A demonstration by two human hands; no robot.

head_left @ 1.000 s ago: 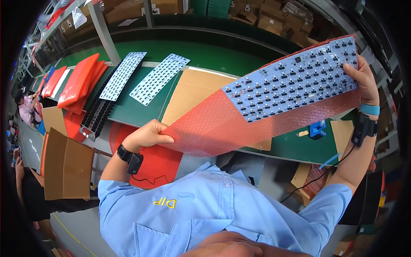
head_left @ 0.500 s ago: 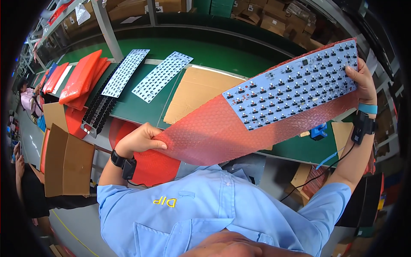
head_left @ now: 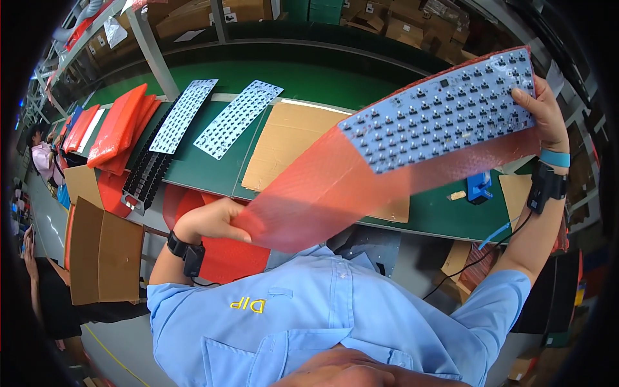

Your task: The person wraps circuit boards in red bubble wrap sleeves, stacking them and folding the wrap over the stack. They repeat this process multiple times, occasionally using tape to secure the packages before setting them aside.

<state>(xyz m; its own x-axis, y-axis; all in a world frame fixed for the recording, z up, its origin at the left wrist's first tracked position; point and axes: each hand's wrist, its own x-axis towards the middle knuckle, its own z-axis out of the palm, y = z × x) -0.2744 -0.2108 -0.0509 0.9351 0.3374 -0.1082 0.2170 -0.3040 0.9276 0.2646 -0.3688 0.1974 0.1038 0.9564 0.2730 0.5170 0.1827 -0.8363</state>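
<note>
right hand (head_left: 545, 113) raised, arm stretched up – fingers closed on the keyboard circuit board (head_left: 445, 109) edge; left hand (head_left: 209, 219), low below the board, pinches the red bubble bag (head_left: 322, 190) end – board sits half inside it

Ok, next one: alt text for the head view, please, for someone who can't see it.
A person holds a white keyboard circuit board studded with black switches half inside a translucent red bubble-wrap bag, right hand on the board's far end, left hand gripping the bag's open end. Below lies a green workbench with a sheet of brown cardboard and two more white boards.
</note>
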